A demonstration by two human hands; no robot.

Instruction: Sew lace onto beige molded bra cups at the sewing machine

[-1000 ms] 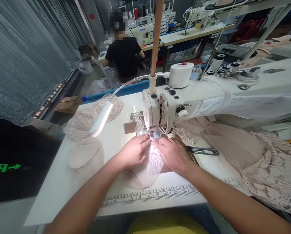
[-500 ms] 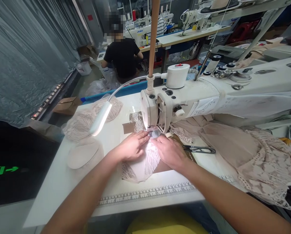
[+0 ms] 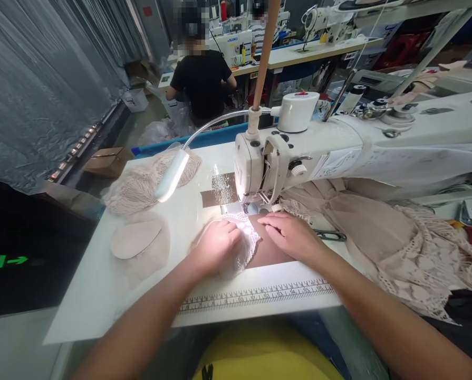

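Observation:
A pale lace fabric piece point(image 3: 248, 240) lies just in front of the needle area of a white sewing machine point(image 3: 246, 163). My left hand point(image 3: 218, 240) is closed on the left side of this lace, its fingers curled over the cloth. To the right, my right hand point(image 3: 289, 232) rests on the brown plate point(image 3: 269, 248) with its fingers stretched out, apart from the lace. Behind that hand, partly covered, are black thread snips point(image 3: 330, 235). A lit lamp point(image 3: 172, 177) on a bendable neck shines over the work spot.
Beige lace pieces point(image 3: 135, 190) and round cup-shaped pieces point(image 3: 136, 240) lie at the table's left. A heap of beige lace fabric point(image 3: 386, 237) covers the right. A printed ruler strip point(image 3: 255, 295) runs along the front edge. Beyond, a person in black point(image 3: 200, 87) sits at another machine.
My left hand has pulled the lace away from the needle area toward the left and closed over it. My right hand has come off the lace and shifted right. The view has moved slightly.

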